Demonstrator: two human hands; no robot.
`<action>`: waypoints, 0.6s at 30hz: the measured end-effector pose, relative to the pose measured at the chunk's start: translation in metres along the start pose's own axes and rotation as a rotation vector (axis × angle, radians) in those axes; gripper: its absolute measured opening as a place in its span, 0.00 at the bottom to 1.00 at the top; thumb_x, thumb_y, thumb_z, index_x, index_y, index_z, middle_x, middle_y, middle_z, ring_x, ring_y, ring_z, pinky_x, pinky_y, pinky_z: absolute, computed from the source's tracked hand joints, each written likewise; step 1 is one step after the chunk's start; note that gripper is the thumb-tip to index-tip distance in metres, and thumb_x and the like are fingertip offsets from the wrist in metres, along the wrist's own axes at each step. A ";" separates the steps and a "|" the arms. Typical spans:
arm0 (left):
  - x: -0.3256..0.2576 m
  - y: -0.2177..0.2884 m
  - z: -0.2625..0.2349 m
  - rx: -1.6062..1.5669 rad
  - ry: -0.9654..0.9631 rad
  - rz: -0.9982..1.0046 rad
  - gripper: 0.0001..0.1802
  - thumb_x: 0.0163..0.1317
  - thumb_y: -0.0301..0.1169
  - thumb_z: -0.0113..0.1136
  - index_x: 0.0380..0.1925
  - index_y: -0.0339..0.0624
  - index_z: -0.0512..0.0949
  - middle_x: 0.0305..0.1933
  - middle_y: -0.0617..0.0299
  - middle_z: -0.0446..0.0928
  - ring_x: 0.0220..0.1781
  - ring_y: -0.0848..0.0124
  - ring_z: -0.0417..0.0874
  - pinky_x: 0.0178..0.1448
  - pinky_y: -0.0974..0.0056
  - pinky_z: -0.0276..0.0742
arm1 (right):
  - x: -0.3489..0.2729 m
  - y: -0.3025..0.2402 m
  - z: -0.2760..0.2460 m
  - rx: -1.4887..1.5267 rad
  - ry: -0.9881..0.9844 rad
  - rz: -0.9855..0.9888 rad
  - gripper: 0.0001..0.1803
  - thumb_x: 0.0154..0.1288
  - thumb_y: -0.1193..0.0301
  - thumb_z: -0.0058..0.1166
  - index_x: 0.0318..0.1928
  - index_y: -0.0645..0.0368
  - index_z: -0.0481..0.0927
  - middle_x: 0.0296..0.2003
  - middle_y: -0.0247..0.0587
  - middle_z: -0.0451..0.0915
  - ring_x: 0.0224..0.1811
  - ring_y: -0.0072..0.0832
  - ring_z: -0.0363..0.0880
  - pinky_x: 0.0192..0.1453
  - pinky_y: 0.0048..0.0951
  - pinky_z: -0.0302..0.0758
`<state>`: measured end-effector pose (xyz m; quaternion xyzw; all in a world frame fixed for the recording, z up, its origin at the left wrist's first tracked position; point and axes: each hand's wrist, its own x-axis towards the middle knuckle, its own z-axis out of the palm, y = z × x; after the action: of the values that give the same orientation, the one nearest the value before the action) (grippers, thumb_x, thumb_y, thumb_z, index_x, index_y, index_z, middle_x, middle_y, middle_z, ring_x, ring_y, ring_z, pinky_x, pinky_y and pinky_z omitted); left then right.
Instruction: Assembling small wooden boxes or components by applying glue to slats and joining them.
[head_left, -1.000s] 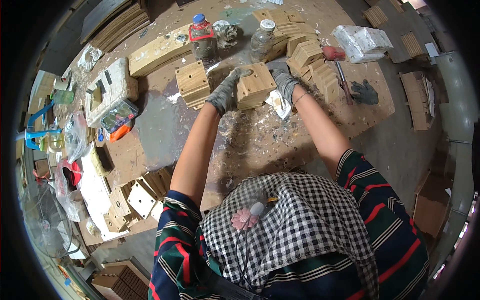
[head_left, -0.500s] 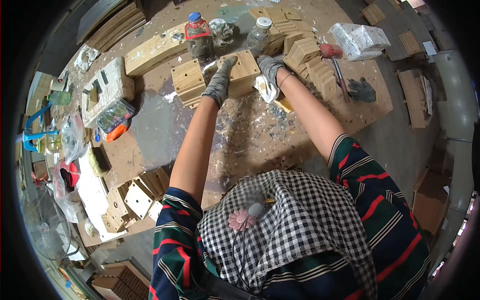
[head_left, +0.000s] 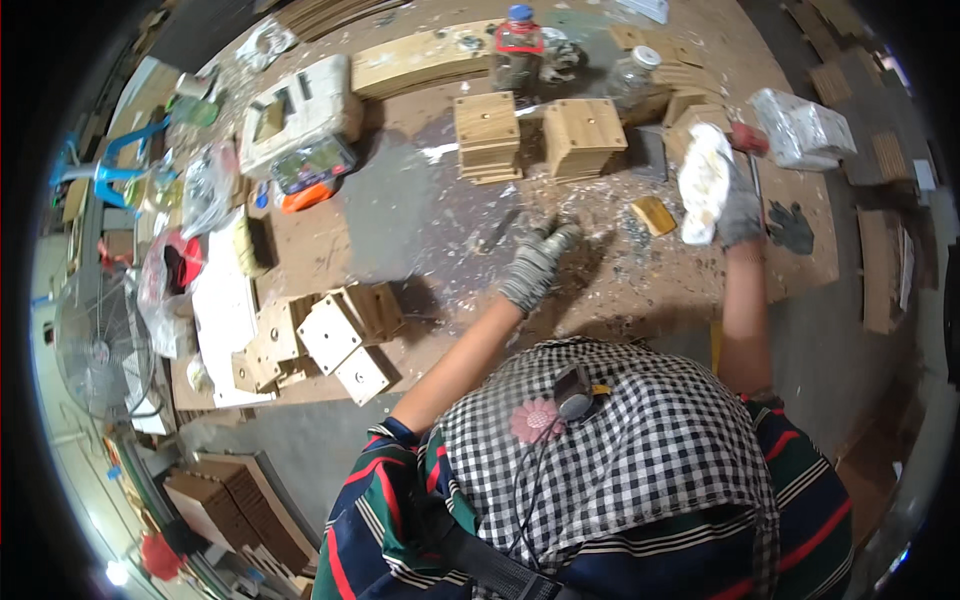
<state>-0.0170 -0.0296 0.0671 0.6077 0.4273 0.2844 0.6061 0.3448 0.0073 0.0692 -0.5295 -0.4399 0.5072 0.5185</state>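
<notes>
A crumpled white rag (head_left: 706, 180) hangs from my right hand (head_left: 741, 212), in a grey knit glove, at the right of the worktable. My left hand (head_left: 543, 268), gloved the same way, is over the table's middle, holding nothing, its fingers loosely apart. Beyond it stand two neat stacks of square wooden blocks with corner holes, the left stack (head_left: 487, 137) and the right stack (head_left: 585, 138), a gap between them. A yellowish block (head_left: 654, 215), maybe a sponge, lies between my hands. Near the rag is a red-headed hammer (head_left: 748, 139); beside it lies a dark glove (head_left: 791, 229).
Behind the stacks stand a blue-capped bottle (head_left: 517, 60) and a white-lidded jar (head_left: 632, 78). More wooden pieces (head_left: 335, 335) lie at the table's near left edge. Further left are a white foam box (head_left: 297, 112) and a phone (head_left: 314, 164). Wrapped white packs (head_left: 803, 130) sit at right.
Both hands have left the right-hand block stack. My left hand has drawn back toward me, and my right hand has carried the white rag to the right. The view has shifted left.
</notes>
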 end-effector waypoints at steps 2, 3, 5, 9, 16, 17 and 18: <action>-0.011 -0.019 -0.001 -0.204 0.107 -0.134 0.22 0.63 0.34 0.54 0.57 0.38 0.71 0.59 0.51 0.72 0.59 0.63 0.73 0.63 0.63 0.65 | -0.040 -0.041 0.055 0.238 0.303 0.213 0.19 0.72 0.63 0.40 0.56 0.60 0.71 0.43 0.37 0.77 0.41 0.23 0.78 0.44 0.22 0.77; -0.016 -0.021 -0.006 -0.200 0.119 -0.136 0.22 0.63 0.34 0.54 0.57 0.38 0.71 0.59 0.51 0.72 0.59 0.63 0.73 0.63 0.63 0.65 | -0.051 -0.033 0.051 0.302 0.274 0.279 0.21 0.72 0.60 0.39 0.56 0.60 0.72 0.45 0.37 0.77 0.43 0.24 0.77 0.46 0.25 0.76; -0.016 -0.015 -0.005 -0.245 0.064 -0.100 0.25 0.63 0.37 0.55 0.57 0.35 0.70 0.56 0.51 0.75 0.57 0.64 0.74 0.63 0.65 0.66 | -0.066 0.015 0.020 0.429 0.123 0.343 0.20 0.72 0.60 0.37 0.55 0.60 0.71 0.46 0.36 0.77 0.44 0.25 0.76 0.49 0.27 0.75; -0.031 -0.016 -0.025 0.021 0.062 0.116 0.22 0.64 0.34 0.54 0.56 0.35 0.70 0.54 0.52 0.76 0.56 0.66 0.75 0.61 0.65 0.68 | -0.109 0.017 0.065 -0.447 -0.200 -0.024 0.19 0.71 0.64 0.33 0.55 0.58 0.70 0.49 0.38 0.76 0.49 0.28 0.74 0.58 0.29 0.70; 0.024 0.042 -0.037 0.017 0.219 0.560 0.22 0.59 0.28 0.59 0.55 0.38 0.70 0.48 0.54 0.76 0.49 0.63 0.77 0.56 0.62 0.74 | -0.150 0.075 0.090 1.016 -0.244 0.298 0.20 0.74 0.61 0.31 0.58 0.55 0.68 0.50 0.37 0.74 0.51 0.26 0.72 0.56 0.28 0.71; 0.044 0.049 -0.043 0.333 0.296 0.643 0.25 0.57 0.25 0.60 0.57 0.39 0.69 0.54 0.54 0.75 0.55 0.66 0.76 0.60 0.65 0.72 | -0.155 0.073 0.095 1.180 -0.529 0.265 0.20 0.74 0.61 0.32 0.60 0.54 0.66 0.50 0.37 0.74 0.51 0.27 0.72 0.55 0.29 0.71; 0.063 0.071 -0.042 0.673 0.311 0.583 0.33 0.50 0.31 0.67 0.58 0.40 0.67 0.55 0.51 0.73 0.57 0.60 0.73 0.62 0.62 0.69 | -0.164 0.073 0.096 1.176 -0.505 0.238 0.20 0.74 0.61 0.32 0.60 0.54 0.66 0.50 0.37 0.74 0.51 0.27 0.72 0.55 0.29 0.71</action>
<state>-0.0112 0.0523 0.1302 0.8151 0.3931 0.3760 0.1994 0.2293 -0.1513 0.0144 -0.0673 -0.1355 0.8262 0.5427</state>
